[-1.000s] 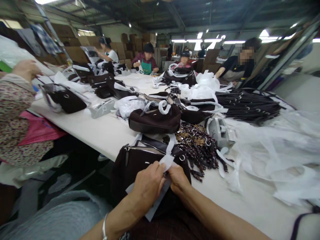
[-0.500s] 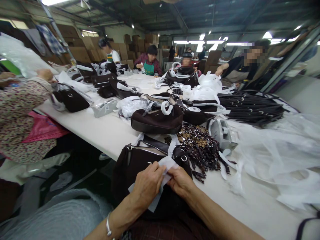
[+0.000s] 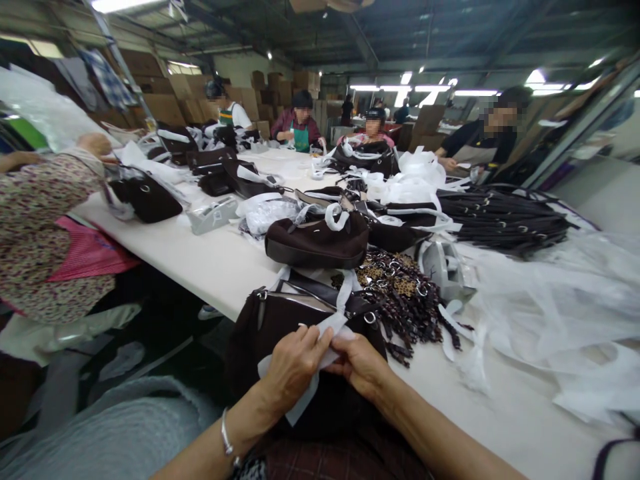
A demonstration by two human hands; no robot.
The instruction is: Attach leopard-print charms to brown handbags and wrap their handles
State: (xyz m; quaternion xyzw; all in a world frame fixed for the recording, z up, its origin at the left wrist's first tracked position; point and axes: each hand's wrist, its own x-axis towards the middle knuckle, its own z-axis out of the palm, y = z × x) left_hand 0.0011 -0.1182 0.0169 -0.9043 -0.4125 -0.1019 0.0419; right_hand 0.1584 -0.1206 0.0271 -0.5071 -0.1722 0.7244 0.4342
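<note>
A dark brown handbag [image 3: 250, 340] stands in front of me at the table's near edge, its zip at the top and a dark strap behind it. A white strip of wrapping paper [image 3: 345, 293] runs from the strap down over the front of the bag. My left hand [image 3: 297, 357] pinches this strip, with a loose end hanging below the fingers. Close beside it, my right hand [image 3: 363, 363] grips the same strip between thumb and fingers. Another dark handbag [image 3: 315, 243] with white wrapping lies just beyond.
Several dark chain-and-ring straps [image 3: 400, 300] are heaped right of the bag, near a tape dispenser [image 3: 443, 267]. Black straps [image 3: 505, 217] and thin white sheets [image 3: 560, 307] lie further right. A roll of bubble wrap [image 3: 115, 427] stands lower left. A co-worker's patterned sleeve [image 3: 75, 180] is at the left.
Both hands stay on the white strip; the left has shifted slightly down and its fingers have turned a little. At the far right, a co-worker's hand has lowered.
</note>
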